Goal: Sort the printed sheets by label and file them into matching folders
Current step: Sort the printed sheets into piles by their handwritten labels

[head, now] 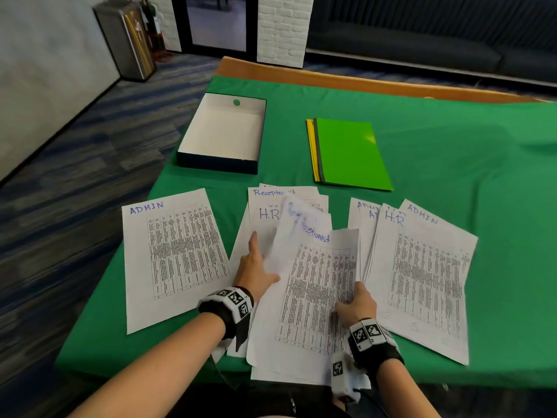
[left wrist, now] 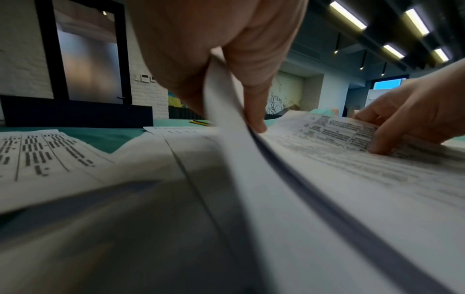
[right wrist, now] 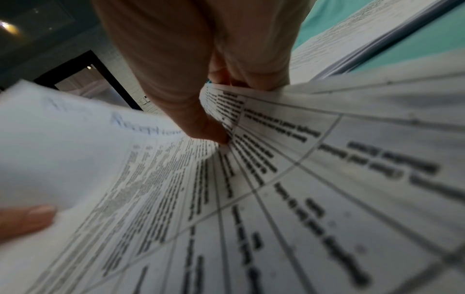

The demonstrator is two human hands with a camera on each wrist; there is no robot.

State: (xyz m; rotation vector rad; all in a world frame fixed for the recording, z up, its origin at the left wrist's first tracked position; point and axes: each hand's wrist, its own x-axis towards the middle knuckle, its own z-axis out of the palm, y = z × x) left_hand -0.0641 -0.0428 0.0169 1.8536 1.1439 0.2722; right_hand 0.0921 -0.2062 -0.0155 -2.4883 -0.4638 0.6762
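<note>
Printed sheets lie in three groups on the green cloth. One ADMIN sheet (head: 171, 257) is alone at the left. In the middle pile (head: 265, 206) an H.R. label and a Receptionist label show. A fanned pile (head: 422, 273) at the right shows ADMIN and H.R. labels. Over the middle pile both hands hold a Receptionist sheet (head: 316, 282). My left hand (head: 256, 267) pinches its raised, blurred left edge (left wrist: 226, 123) between thumb and fingers. My right hand (head: 357, 300) grips its right edge, thumb on top (right wrist: 211, 131). A green folder (head: 349, 152) lies on a yellow folder (head: 312, 146) behind the sheets.
An open, shallow dark box (head: 217, 165) with a white inside stands at the back left of the table (head: 452, 146). The table's near edge is at my forearms. Carpeted floor and a metal bin (head: 126, 37) lie to the left.
</note>
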